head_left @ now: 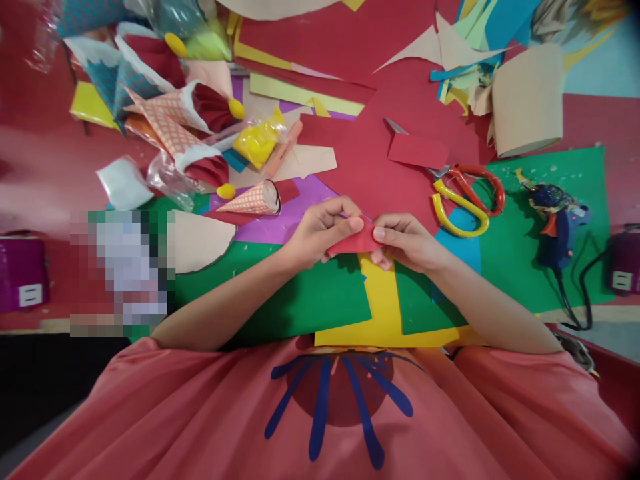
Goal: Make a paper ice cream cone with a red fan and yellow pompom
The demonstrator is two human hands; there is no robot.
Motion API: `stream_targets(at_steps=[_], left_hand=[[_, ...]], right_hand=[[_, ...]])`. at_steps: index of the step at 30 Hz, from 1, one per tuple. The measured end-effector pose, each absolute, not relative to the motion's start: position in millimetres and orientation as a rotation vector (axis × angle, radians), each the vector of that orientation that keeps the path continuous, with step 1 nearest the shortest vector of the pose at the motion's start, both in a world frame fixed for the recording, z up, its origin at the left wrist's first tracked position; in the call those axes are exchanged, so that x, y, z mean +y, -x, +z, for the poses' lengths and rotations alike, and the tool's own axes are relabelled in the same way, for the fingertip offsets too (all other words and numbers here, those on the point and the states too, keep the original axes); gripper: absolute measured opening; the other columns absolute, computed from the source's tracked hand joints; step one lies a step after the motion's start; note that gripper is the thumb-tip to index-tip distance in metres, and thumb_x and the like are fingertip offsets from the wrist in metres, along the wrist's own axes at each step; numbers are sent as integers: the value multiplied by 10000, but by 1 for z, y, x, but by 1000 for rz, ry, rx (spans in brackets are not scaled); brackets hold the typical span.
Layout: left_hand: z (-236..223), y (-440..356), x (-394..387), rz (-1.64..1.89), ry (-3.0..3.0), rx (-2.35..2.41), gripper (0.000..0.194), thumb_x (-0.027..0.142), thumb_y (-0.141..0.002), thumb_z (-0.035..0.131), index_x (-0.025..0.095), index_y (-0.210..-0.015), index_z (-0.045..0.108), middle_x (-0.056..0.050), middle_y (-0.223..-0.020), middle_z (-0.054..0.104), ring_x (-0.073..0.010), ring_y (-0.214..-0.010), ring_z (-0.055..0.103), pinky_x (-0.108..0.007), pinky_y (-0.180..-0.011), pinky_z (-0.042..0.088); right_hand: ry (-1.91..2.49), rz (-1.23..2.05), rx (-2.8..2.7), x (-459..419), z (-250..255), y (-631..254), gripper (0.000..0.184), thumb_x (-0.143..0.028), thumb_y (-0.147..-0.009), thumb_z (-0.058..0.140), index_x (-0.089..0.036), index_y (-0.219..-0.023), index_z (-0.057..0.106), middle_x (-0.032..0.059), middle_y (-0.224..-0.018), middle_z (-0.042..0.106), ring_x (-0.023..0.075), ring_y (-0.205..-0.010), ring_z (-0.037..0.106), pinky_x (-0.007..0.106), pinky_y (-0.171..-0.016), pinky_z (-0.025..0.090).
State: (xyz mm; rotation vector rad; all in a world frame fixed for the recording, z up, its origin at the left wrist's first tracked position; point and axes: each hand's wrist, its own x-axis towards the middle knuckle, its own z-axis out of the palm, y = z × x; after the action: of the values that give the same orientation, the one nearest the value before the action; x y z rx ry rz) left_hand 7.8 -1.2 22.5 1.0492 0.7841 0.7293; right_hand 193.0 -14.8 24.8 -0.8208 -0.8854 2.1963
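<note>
Between my two hands is a small piece of red paper (354, 245), held over the sheets in front of my chest. My left hand (323, 230) pinches its left part between thumb and fingers. Its right end is in a pinch of my right hand (407, 241), and the fingertips of both hands nearly meet. Scissors (463, 200) with one red and one yellow handle lie to the right, their blades partly under another red paper piece (419, 151). A small checked paper cone (253, 199) rests on its side beyond my left hand.
A blue glue gun (563, 233) with a black cord lies on green paper (520, 280) at right. Behind it stands a beige paper cup shape (529, 100). Fabric-lined cones (193, 110), a yellow packet (260, 139) and a beige cut piece (200, 241) are on the left.
</note>
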Motion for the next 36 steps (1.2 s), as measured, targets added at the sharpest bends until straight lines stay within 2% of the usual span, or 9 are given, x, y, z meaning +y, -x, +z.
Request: stream_targets(at_steps=[6, 8, 12, 14, 16, 20, 23, 29, 36], left_hand=[[20, -7, 0, 693, -975, 675, 413, 555, -746, 747, 200, -784, 539, 73, -552, 564, -50, -338, 504, -152, -301, 355], [19, -6, 0, 688, -957, 655, 396, 545, -756, 741, 200, -786, 550, 67, -565, 574, -58, -351, 520, -167, -329, 393], [17, -4, 0, 783, -1092, 692, 380, 535, -765, 735, 187, -755, 581, 41, -634, 613, -69, -460, 584, -189, -440, 476], [17, -4, 0, 796, -1256, 704, 349, 496, -790, 722, 174, -736, 599, 25, -658, 628, -65, -533, 601, -179, -498, 487], [18, -5, -1, 758, -1395, 722, 324, 456, -816, 703, 162, -723, 602, 20, -645, 624, -54, -543, 580, -166, -512, 472], [17, -8, -4, 828, -1337, 843, 360, 479, -827, 674, 162, -708, 554, 30, -584, 601, -47, -483, 546, -157, -462, 442], [14, -9, -4, 893, -1261, 892, 347, 459, -817, 687, 163, -708, 543, 35, -575, 609, -44, -465, 557, -143, -447, 443], [11, -10, -6, 987, -1384, 957, 221, 338, -803, 711, 158, -851, 592, 19, -737, 675, -48, -623, 651, -129, -588, 522], [11, -12, -8, 932, -1309, 944, 303, 419, -821, 703, 164, -860, 543, 23, -700, 697, -75, -554, 692, -138, -533, 548]], right_hand=[[784, 2219, -864, -17, 25, -190, 305, -383, -791, 768, -139, -690, 614, -16, -583, 699, 55, -446, 584, 164, -437, 445], [770, 2255, -838, -17, 26, -189, 317, -395, -777, 775, -145, -684, 605, -25, -572, 685, 50, -436, 564, 161, -431, 436], [885, 2177, -842, -15, 27, -191, 323, -392, -735, 800, -147, -657, 606, -58, -476, 598, 18, -363, 460, 127, -361, 327], [956, 2053, -836, -13, 26, -192, 310, -372, -713, 814, -149, -640, 610, -82, -427, 530, 5, -339, 390, 122, -336, 260], [988, 1947, -816, -11, 25, -193, 302, -368, -711, 815, -154, -643, 613, -96, -428, 492, 2, -346, 354, 128, -343, 252], [947, 1787, -901, -11, 20, -191, 349, -421, -670, 844, -180, -812, 636, -62, -671, 625, 47, -583, 561, 161, -537, 440], [966, 1729, -1006, -13, 17, -189, 366, -380, -664, 857, -192, -853, 606, -60, -735, 626, 67, -685, 590, 192, -637, 460], [1117, 1635, -1099, -16, 17, -187, 375, -413, -679, 836, -178, -727, 546, -62, -658, 542, 66, -617, 493, 218, -593, 388], [1140, 1646, -1111, -16, 21, -186, 384, -465, -731, 777, -185, -702, 516, -50, -651, 515, 76, -612, 465, 230, -569, 347]])
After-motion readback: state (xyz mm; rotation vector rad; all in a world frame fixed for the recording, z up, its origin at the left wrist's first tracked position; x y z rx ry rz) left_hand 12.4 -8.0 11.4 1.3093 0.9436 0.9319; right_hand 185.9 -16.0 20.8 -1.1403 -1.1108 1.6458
